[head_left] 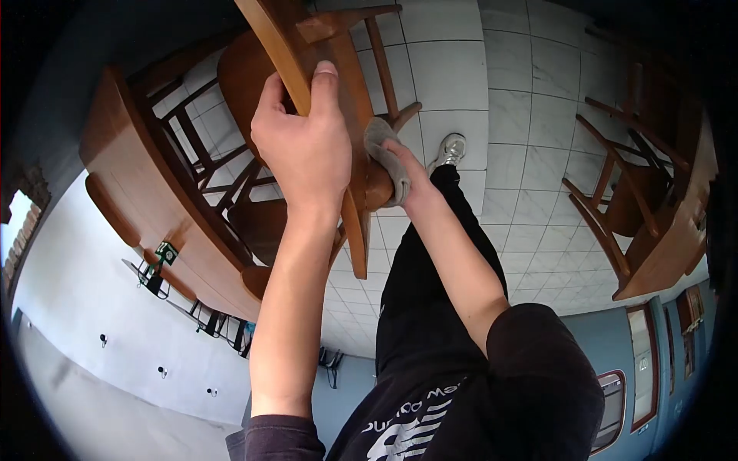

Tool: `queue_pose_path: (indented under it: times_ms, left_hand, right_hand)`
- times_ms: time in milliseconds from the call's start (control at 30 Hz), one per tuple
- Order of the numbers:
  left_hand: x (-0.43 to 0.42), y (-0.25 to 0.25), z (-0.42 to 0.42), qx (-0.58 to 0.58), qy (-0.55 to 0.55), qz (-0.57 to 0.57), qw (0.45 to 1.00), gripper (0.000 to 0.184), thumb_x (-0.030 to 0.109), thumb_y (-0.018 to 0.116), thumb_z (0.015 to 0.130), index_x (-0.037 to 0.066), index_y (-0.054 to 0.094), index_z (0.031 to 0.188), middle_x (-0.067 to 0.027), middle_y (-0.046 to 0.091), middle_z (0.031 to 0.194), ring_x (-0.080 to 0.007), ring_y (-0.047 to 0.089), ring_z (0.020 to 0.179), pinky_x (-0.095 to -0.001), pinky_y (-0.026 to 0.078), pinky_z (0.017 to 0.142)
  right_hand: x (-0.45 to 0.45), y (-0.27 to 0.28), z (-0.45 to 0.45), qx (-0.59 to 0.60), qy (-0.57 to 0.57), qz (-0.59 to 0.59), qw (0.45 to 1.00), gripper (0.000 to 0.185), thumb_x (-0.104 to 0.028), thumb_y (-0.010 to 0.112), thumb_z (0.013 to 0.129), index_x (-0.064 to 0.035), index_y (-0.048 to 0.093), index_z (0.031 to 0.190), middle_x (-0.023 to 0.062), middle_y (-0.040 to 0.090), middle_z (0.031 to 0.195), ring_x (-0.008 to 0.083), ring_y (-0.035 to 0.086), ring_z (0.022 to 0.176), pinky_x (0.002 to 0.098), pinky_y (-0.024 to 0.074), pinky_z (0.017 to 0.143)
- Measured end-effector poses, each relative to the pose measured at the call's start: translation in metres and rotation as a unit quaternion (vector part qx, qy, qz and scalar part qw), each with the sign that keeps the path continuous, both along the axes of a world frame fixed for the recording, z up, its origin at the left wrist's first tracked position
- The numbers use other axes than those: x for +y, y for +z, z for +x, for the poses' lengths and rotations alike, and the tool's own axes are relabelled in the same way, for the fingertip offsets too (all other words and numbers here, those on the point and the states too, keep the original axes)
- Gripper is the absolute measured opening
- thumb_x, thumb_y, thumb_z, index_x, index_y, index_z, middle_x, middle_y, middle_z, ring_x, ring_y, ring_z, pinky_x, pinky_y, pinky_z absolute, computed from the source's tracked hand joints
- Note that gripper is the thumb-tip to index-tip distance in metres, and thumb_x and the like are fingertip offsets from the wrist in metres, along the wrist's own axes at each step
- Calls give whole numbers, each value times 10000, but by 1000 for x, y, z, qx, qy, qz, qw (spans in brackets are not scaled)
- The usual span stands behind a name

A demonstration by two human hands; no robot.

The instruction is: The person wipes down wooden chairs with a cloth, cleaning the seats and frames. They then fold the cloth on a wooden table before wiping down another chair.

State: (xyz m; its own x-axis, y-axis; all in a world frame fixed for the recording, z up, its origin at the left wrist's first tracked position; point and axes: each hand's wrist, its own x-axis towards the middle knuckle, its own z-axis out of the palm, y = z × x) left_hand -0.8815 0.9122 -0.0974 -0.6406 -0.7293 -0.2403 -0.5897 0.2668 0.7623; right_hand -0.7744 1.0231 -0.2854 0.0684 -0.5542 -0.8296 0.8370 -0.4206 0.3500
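Observation:
My left hand (306, 142) is closed around a slat of a brown wooden chair (354, 84), with the thumb on one side and fingers on the other. The chair is tilted, one of its legs (382, 69) pointing off over the floor. My right hand (411, 173) grips a folded grey cloth (390, 157) and presses it against the edge of the chair's wood. Part of the wood under the cloth is hidden.
A long wooden table (161, 177) stands at the left, with more chairs (257, 223) under it. Another table (669, 230) and chairs (615, 177) are at the right. My shoe (452, 148) rests on the tiled floor (446, 69).

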Motion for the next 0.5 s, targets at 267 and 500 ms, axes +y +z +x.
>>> queue_pose_path:
  times_ms: [267,500]
  left_hand:
    - [1,1,0,-6,-2,-1,1000,293,239,676,928,-50,660,978,-74,685,810,-141,602,770,-301,484,776]
    - [1,3,1,-22,-9,1,1000,292,233,673,935,-49,649,1005,-76,687,891,-130,581,821,-289,469,788]
  right_hand:
    - [-12,-133,5,-34,36,-21,999,300,-271,621,926,-56,603,1133,142,675,1045,300,658,895,473,580,810]
    - [-4,-49,2,31,0,20,999,292,-260,660,889,-47,627,1085,129,691,994,298,674,848,425,597,772]
